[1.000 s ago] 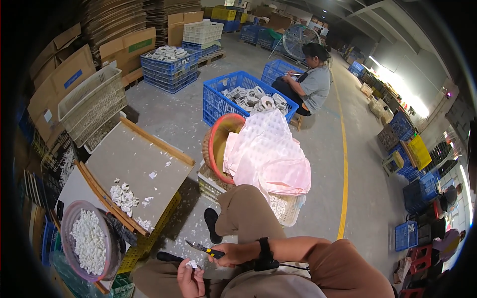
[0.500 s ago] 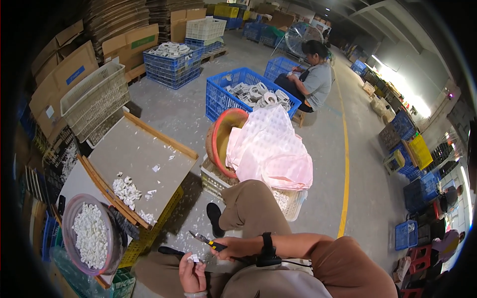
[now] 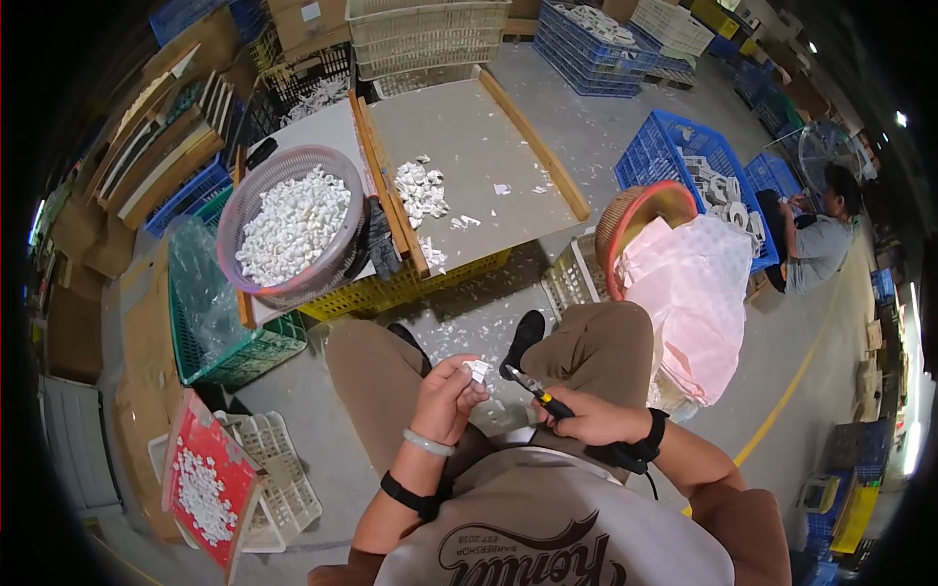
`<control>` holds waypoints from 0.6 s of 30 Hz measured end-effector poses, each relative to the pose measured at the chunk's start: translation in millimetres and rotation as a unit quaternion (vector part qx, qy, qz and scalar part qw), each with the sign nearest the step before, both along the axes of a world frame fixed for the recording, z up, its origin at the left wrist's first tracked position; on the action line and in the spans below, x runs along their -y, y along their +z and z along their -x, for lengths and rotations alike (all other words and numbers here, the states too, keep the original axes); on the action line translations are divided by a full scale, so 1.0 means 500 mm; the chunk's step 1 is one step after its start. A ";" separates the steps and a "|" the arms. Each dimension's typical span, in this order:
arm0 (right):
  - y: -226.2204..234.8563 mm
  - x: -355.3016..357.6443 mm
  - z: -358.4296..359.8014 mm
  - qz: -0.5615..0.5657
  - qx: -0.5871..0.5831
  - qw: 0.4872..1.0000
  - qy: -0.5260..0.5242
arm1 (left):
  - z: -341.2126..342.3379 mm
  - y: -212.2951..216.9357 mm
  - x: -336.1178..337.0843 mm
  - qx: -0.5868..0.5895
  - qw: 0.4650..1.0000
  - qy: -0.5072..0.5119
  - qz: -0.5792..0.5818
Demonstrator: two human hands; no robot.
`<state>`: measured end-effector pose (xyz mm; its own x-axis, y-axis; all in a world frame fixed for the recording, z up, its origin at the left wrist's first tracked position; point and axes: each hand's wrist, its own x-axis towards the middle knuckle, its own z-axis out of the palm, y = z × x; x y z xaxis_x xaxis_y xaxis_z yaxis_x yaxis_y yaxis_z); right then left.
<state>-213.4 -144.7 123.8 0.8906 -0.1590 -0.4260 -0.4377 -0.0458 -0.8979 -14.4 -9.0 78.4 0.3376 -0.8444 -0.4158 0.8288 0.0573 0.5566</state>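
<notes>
My left hand [image 3: 446, 402] pinches a small white plastic piece [image 3: 479, 370] between thumb and fingers, above my lap. To its right, my right hand [image 3: 598, 420] is closed round nippers [image 3: 549, 401] with black and yellow handles. Their metal tips point toward the white piece but stay apart from it. Beyond my knees, a grey board [image 3: 459, 127] with wooden side strips carries a heap of white pieces [image 3: 421, 191] and scattered scraps. A pinkish round basket [image 3: 230, 256] full of small white parts stands to its left.
A dark glove [image 3: 379, 237] lies beside the basket. Pink sheeting [image 3: 689, 293] drapes by an orange basket [image 3: 616, 220] at right. A blue crate [image 3: 645, 156] holds white rings, with a seated person [image 3: 821, 249] beyond. A red board [image 3: 186, 430] bearing white bits lies at lower left.
My view has swung left, so the board and round basket now sit nearer the middle and the red board shows. Both hands still hold the white piece and nippers.
</notes>
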 end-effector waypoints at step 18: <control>0.014 -0.013 -0.002 0.125 -0.022 0.989 0.074 | 0.028 0.006 -0.003 0.045 0.999 -0.012 0.006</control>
